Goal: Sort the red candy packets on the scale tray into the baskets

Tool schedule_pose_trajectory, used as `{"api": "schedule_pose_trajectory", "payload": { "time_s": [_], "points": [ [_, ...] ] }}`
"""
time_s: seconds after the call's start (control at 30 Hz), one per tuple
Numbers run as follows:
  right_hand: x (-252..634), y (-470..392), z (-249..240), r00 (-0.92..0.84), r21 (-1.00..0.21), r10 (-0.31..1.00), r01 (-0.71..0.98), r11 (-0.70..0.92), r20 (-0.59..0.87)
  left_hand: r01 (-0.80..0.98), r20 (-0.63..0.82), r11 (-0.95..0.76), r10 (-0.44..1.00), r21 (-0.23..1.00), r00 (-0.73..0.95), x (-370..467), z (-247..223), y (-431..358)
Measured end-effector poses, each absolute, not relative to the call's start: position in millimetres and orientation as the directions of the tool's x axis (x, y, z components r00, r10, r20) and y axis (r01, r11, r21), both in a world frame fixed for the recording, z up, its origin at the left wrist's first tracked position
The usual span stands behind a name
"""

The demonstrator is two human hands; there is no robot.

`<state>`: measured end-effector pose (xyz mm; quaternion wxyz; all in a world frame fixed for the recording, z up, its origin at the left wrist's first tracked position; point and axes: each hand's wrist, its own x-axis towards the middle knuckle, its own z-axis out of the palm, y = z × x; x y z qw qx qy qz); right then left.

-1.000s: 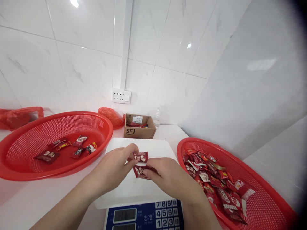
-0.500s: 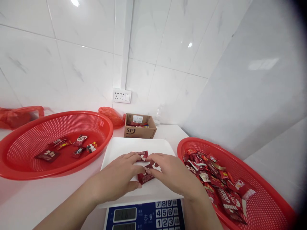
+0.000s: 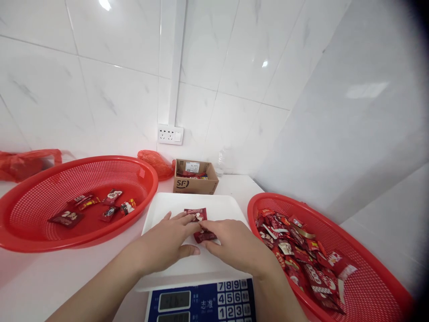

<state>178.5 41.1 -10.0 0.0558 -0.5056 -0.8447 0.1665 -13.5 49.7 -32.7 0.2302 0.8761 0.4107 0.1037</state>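
Two dark red snack packets lie on the white tray of the scale [image 3: 161,210]. The far packet [image 3: 195,213] rests flat, partly hidden by my left hand [image 3: 167,241]. That hand's fingers are stretched out with the thumb apart, and its fingertips reach over the packets. Closer in, the near packet [image 3: 200,237] sits between the thumb and fingers of my right hand [image 3: 234,243], which covers part of it. Below the tray shows the scale's blue panel [image 3: 207,315] with number keys and a display.
A red basket [image 3: 147,179] at left holds several packets. Another red basket [image 3: 375,277] at right holds a heap of wrapped snacks. Behind the scale stand a cardboard box [image 3: 201,185] with packets, a red plastic bag [image 3: 154,163] and a clear bottle [image 3: 221,162].
The near packet has moved away from me, closer to the far packet, and lies flatter. My right hand shifted slightly with it; my left fingers spread more.
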Motion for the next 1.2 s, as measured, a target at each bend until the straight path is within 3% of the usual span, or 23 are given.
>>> {"api": "schedule_pose_trajectory", "payload": {
  "time_s": [0.17, 0.3, 0.37, 0.47, 0.57, 0.67, 0.87, 1.2],
  "points": [
    [176, 41, -10, -0.471, -0.375, 0.879, 0.831, 0.411, -0.08, 0.715, -0.054, -0.534, 0.784, 0.451, 0.619, -14, -36, 53],
    [187, 39, -5, -0.4, -0.417, 0.915, 0.823, 0.385, 0.054, 0.73, 0.03, -0.556, 0.803, 0.397, 0.595, -17, -31, 53],
    [202, 36, -4, -0.298, -0.425, 0.943, 0.842, 0.333, 0.147, 0.706, 0.152, -0.55, 0.824, 0.446, 0.546, -19, -25, 51],
    [232, 29, -6, -0.094, -0.442, 0.977, 0.88, 0.172, 0.193, 0.616, 0.316, -0.478, 0.878, 0.627, 0.36, -23, -13, 47],
    [263, 23, -15, 0.073, -0.35, 0.993, 0.936, -0.037, 0.09, 0.485, 0.389, -0.431, 0.902, 0.761, 0.19, -27, -2, 40],
    [286, 16, -25, 0.057, -0.274, 0.995, 0.959, -0.077, -0.081, 0.373, 0.421, -0.425, 0.902, 0.824, 0.098, -30, 3, 34],
    [306, 15, -46, -0.134, -0.423, 0.959, 0.906, 0.016, -0.251, 0.212, 0.459, -0.45, 0.888, 0.868, 0.007, -36, 10, 23],
    [318, 32, -78, 0.096, -0.487, 0.964, 0.848, -0.209, -0.247, 0.145, 0.481, -0.473, 0.876, 0.869, -0.025, -50, 17, 14]
  ]
}}
